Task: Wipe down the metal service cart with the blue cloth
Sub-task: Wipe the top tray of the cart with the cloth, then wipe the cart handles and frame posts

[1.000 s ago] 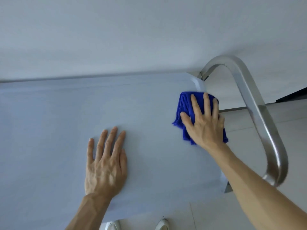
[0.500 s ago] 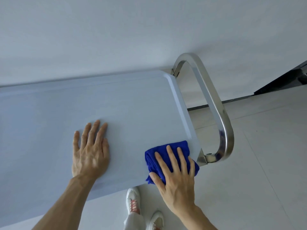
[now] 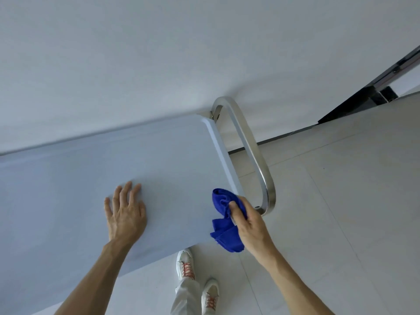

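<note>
head view – right hand (image 3: 251, 226) grips blue cloth (image 3: 223, 220) at cart (image 3: 91, 183) corner

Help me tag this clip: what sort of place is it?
Probably a plain indoor service or utility room: a metal cart with a steel handle stands against a bare white wall on a pale tiled floor.

The cart top (image 3: 91, 178) is cut off at the left edge. Part of the cloth (image 3: 223, 237) is hidden by the right hand (image 3: 250, 226), whose fingers are concealed. The trouser leg (image 3: 184, 294) is cropped below.
</note>
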A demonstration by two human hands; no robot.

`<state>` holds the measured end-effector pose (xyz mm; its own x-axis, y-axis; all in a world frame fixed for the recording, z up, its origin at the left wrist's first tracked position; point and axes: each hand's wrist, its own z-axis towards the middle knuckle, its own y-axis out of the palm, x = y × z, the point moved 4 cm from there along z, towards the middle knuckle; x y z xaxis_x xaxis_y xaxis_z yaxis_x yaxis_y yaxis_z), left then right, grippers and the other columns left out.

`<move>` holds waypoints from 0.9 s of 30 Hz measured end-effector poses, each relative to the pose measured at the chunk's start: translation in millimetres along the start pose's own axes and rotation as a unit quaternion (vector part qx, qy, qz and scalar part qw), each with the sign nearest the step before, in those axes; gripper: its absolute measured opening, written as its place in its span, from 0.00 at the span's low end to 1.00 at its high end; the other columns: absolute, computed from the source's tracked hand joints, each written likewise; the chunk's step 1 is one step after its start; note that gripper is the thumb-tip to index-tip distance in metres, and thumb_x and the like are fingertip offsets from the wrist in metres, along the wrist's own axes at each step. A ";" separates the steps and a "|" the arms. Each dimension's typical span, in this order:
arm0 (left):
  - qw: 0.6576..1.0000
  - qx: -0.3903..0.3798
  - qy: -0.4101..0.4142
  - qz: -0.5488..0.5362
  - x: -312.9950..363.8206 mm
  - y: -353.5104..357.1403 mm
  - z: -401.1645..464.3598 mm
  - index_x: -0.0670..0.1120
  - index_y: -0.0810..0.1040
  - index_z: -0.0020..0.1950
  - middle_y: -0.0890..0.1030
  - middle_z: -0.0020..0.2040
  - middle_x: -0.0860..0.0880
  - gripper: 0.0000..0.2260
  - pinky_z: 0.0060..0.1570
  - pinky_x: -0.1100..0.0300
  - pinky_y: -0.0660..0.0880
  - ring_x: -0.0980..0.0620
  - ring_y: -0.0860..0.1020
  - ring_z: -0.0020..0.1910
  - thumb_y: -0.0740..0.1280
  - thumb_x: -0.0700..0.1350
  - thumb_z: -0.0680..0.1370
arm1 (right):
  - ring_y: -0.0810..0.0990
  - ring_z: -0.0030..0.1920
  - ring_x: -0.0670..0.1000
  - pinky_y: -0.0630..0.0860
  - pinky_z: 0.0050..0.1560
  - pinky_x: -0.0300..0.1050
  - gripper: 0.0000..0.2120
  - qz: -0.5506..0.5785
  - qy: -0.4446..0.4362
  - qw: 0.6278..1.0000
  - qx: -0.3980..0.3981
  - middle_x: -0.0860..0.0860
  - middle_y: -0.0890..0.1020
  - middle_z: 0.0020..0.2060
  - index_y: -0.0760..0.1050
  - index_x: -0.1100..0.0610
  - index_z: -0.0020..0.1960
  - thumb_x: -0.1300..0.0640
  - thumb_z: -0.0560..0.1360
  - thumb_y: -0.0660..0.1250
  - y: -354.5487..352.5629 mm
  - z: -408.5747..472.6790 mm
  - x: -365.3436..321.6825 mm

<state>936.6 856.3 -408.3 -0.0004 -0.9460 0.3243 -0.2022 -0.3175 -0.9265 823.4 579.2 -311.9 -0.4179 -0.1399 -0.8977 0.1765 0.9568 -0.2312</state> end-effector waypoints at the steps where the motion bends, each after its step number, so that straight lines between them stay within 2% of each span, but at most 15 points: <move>1: 1.000 -0.005 -0.007 -0.005 6.5 -4.5 2.0 0.42 0.72 0.71 0.69 0.74 0.40 0.22 0.73 0.36 0.55 0.37 0.62 0.75 0.66 0.42 0.77 | 0.79 0.40 0.45 0.76 0.41 0.38 0.09 0.018 -0.012 1.000 0.015 0.46 0.82 0.42 0.78 0.42 0.57 0.46 0.82 0.60 -9.8 -7.6 -15.5; 4: 0.999 -0.030 0.027 -0.025 42.5 -16.1 9.6 0.39 0.78 0.64 0.74 0.67 0.35 0.17 0.66 0.34 0.64 0.31 0.69 0.68 0.69 0.40 0.75 | 0.82 0.43 0.43 0.78 0.42 0.34 0.13 0.012 -0.092 0.992 0.087 0.44 0.82 0.46 0.76 0.40 0.62 0.40 0.80 0.60 -43.1 -22.3 -62.9; 6: 0.993 -0.070 0.083 -0.037 77.3 -19.1 13.4 0.41 0.78 0.65 0.74 0.68 0.37 0.17 0.67 0.36 0.64 0.35 0.71 0.68 0.69 0.40 0.76 | 0.83 0.51 0.48 0.81 0.49 0.43 0.15 -0.053 -0.162 0.975 0.145 0.44 0.81 0.53 0.74 0.39 0.65 0.39 0.81 0.59 -64.0 -18.9 -89.2; 8: 0.980 -0.116 0.143 -0.071 115.7 -20.6 14.6 0.42 0.75 0.68 0.72 0.70 0.40 0.18 0.69 0.42 0.64 0.38 0.72 0.68 0.68 0.41 0.78 | 0.80 0.59 0.54 0.77 0.57 0.56 0.16 -0.194 -0.221 0.936 0.196 0.46 0.79 0.61 0.75 0.46 0.67 0.44 0.82 0.58 -77.2 -3.7 -102.8; 9: 0.971 -0.136 0.168 -0.097 134.9 -21.6 14.1 0.43 0.74 0.69 0.72 0.70 0.41 0.18 0.69 0.44 0.66 0.39 0.72 0.68 0.67 0.42 0.79 | 0.77 0.62 0.56 0.75 0.59 0.58 0.17 -0.287 -0.228 0.905 0.214 0.49 0.78 0.65 0.76 0.50 0.67 0.46 0.82 0.59 -79.5 5.8 -101.9; 11: 0.951 -0.173 0.194 -0.169 170.3 -26.3 12.6 0.44 0.73 0.70 0.71 0.70 0.44 0.17 0.67 0.50 0.69 0.43 0.74 0.67 0.65 0.43 0.81 | 0.72 0.68 0.57 0.73 0.63 0.58 0.19 -0.444 -0.188 0.860 0.170 0.54 0.70 0.73 0.74 0.52 0.71 0.49 0.82 0.61 -72.9 26.1 -81.7; 13: 0.933 -0.197 0.186 -0.237 196.5 -33.8 13.6 0.47 0.73 0.69 0.72 0.70 0.46 0.16 0.65 0.55 0.71 0.47 0.74 0.66 0.63 0.43 0.82 | 0.68 0.70 0.57 0.75 0.64 0.54 0.21 -0.486 -0.132 0.859 0.096 0.54 0.57 0.79 0.70 0.48 0.73 0.53 0.81 0.64 -61.8 35.5 -49.5; 14: 0.928 -0.201 0.181 -0.256 205.2 -38.0 15.7 0.48 0.73 0.69 0.72 0.69 0.47 0.15 0.64 0.56 0.71 0.48 0.74 0.66 0.63 0.43 0.82 | 0.69 0.68 0.57 0.78 0.61 0.51 0.22 -0.487 -0.125 0.859 0.094 0.54 0.54 0.80 0.70 0.47 0.73 0.56 0.80 0.66 -59.2 36.8 -36.9; 17: 0.934 -0.169 0.201 -0.242 213.9 -54.1 33.0 0.48 0.73 0.69 0.73 0.69 0.48 0.15 0.63 0.56 0.71 0.47 0.74 0.66 0.62 0.44 0.82 | 0.76 0.58 0.55 0.83 0.48 0.46 0.29 -0.487 -0.124 0.855 0.131 0.55 0.57 0.79 0.67 0.43 0.73 0.60 0.76 0.70 -60.6 41.3 -28.0; 19: 0.950 -0.159 0.205 -0.177 204.7 -60.3 49.3 0.47 0.71 0.71 0.71 0.72 0.46 0.17 0.66 0.49 0.70 0.45 0.72 0.68 0.63 0.46 0.82 | 0.78 0.52 0.53 0.83 0.42 0.44 0.32 -0.491 -0.125 0.852 0.129 0.55 0.58 0.78 0.61 0.40 0.75 0.58 0.77 0.69 -63.0 47.1 -31.3; 21: 0.964 -0.189 0.174 -0.063 186.8 -57.8 62.2 0.49 0.65 0.75 0.64 0.76 0.46 0.22 0.69 0.41 0.67 0.42 0.66 0.72 0.63 0.49 0.81 | 0.79 0.46 0.52 0.82 0.37 0.43 0.32 -0.499 -0.116 0.851 0.117 0.54 0.60 0.77 0.56 0.38 0.76 0.56 0.79 0.66 -65.7 57.5 -37.5; 24: 0.958 -0.249 0.131 0.055 166.0 -43.9 69.1 0.52 0.57 0.79 0.53 0.80 0.46 0.28 0.71 0.34 0.61 0.38 0.57 0.77 0.64 0.52 0.81 | 0.79 0.40 0.51 0.81 0.36 0.46 0.34 -0.510 -0.100 0.849 0.092 0.53 0.61 0.75 0.47 0.36 0.78 0.53 0.80 0.62 -64.8 88.9 -54.4; 27: 0.949 -0.280 0.127 0.072 169.5 -28.5 66.6 0.54 0.53 0.80 0.49 0.81 0.47 0.31 0.71 0.32 0.59 0.38 0.53 0.78 0.64 0.52 0.81 | 0.78 0.38 0.54 0.79 0.35 0.48 0.35 -0.512 -0.100 0.850 0.070 0.57 0.63 0.73 0.43 0.39 0.79 0.52 0.81 0.61 -59.2 128.1 -74.3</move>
<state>1007.5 700.6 -339.7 -0.2889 -0.9080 0.3034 -0.6707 -0.0342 -0.7409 958.1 500.3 -279.5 -0.2586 -0.9353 -0.2415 -0.0778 0.2693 -0.9599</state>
